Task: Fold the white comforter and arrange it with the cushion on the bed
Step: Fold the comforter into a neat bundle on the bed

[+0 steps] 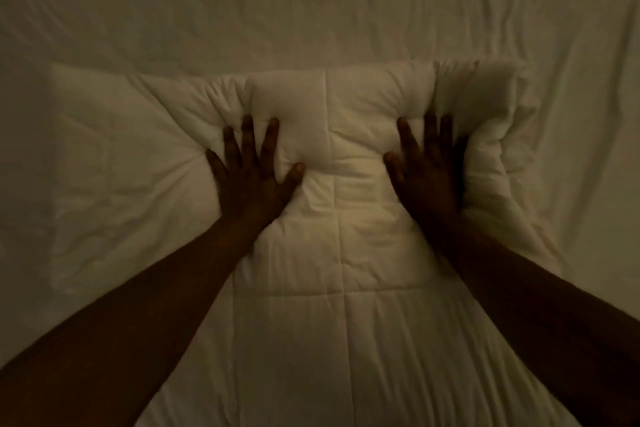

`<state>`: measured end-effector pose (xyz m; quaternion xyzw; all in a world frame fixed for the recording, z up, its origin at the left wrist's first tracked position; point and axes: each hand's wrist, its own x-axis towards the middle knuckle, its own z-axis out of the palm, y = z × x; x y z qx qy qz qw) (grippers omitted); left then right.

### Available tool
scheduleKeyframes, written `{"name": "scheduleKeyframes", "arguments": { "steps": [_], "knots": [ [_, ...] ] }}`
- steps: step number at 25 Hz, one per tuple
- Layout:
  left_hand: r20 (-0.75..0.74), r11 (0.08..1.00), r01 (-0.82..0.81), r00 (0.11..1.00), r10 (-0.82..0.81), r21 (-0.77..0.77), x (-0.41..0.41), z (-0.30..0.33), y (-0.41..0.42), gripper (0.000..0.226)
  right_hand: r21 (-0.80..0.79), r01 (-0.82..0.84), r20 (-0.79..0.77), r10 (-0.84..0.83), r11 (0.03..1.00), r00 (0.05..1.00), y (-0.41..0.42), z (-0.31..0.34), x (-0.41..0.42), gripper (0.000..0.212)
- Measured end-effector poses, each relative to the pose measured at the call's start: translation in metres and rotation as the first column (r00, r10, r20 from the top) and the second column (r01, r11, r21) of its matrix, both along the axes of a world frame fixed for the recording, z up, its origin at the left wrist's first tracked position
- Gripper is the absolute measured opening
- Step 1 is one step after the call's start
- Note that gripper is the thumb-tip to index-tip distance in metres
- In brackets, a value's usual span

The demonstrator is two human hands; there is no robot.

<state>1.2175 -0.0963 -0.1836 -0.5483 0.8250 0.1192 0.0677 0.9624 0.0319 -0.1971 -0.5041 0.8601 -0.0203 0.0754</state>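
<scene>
The white quilted comforter (346, 253) lies folded into a thick pad in the middle of the bed, running from the near edge of the view to a puffy far fold. My left hand (251, 173) presses flat on it with fingers spread, left of the centre seam. My right hand (427, 166) presses flat beside the bulging right edge. A smoother white pad, perhaps the cushion (114, 166), lies under or beside the comforter at the left; in the dim light I cannot tell which.
A wrinkled pale bed sheet (311, 3) covers the mattress all around, with wide room beyond the comforter and at the right. The light is dim and yellowish.
</scene>
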Motion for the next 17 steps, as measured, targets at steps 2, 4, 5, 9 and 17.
{"name": "scheduleKeyframes", "arguments": {
  "steps": [2, 4, 5, 9, 17],
  "knots": [
    [-0.044, 0.987, -0.053, 0.997, 0.06, 0.153, 0.005, 0.04, 0.018, 0.082, 0.087, 0.019, 0.07, -0.025, 0.996, 0.997, 0.024, 0.033, 0.014, 0.062],
    [-0.094, 0.972, -0.045, 0.993, 0.068, 0.23, 0.024, 0.078, 0.064, 0.082, 0.129, -0.085, 0.154, 0.065, 0.988, 0.986, 0.071, 0.065, 0.045, 0.064],
    [-0.082, 0.975, 0.005, 0.997, 0.013, 0.224, 0.037, 0.094, 0.093, 0.083, 0.161, -0.156, 0.168, 0.128, 0.975, 0.977, 0.098, 0.08, 0.061, 0.064],
    [0.06, 0.965, 0.23, 0.969, -0.238, 0.124, 0.081, 0.107, 0.188, 0.091, 0.256, -0.158, 0.118, 0.131, 0.954, 0.984, 0.184, 0.108, 0.082, 0.078],
    [-0.01, 0.968, 0.249, 0.968, -0.249, -0.004, 0.092, 0.001, 0.206, 0.089, 0.129, -0.191, 0.055, 0.185, 0.973, 0.981, 0.202, 0.007, 0.088, 0.075]
  ]
}}
